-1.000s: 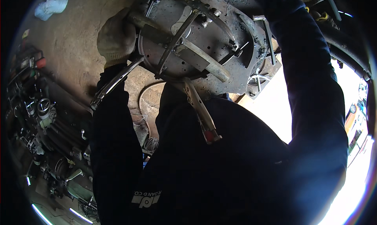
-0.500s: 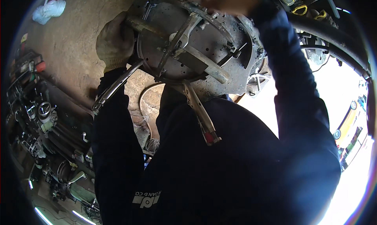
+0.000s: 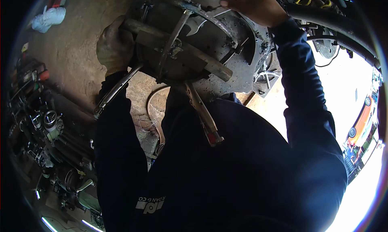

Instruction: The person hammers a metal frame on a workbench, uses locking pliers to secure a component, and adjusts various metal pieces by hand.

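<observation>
My left hand (image 3: 116, 45), in a work glove, is closed round the left end of a flat metal bar (image 3: 218, 69) that lies across a round metal frame (image 3: 173, 44). My bare right hand (image 3: 255, 6) grips the handle of an open-end wrench (image 3: 197, 25) at the upper right of the frame. The wrench's jaw is apart from the nut (image 3: 176, 50) where the bar crosses a curved strap. Two locking pliers stick out from the frame's near edge: one pair (image 3: 117, 90) beside my left forearm, the other pair (image 3: 203, 114) in front of my body.
Under the frame lies a steel plate (image 3: 242, 76) strewn with dark grit. Thick black hoses (image 3: 335, 23) run along the right. Machinery (image 3: 50, 122) crowds the left side, and a white bundle (image 3: 48, 19) lies on the floor at the far left. An orange vehicle (image 3: 361, 120) stands outside.
My right hand has drawn the wrench away from the nut, up and to the right. The bar has turned slightly, and my left hand stays on its end.
</observation>
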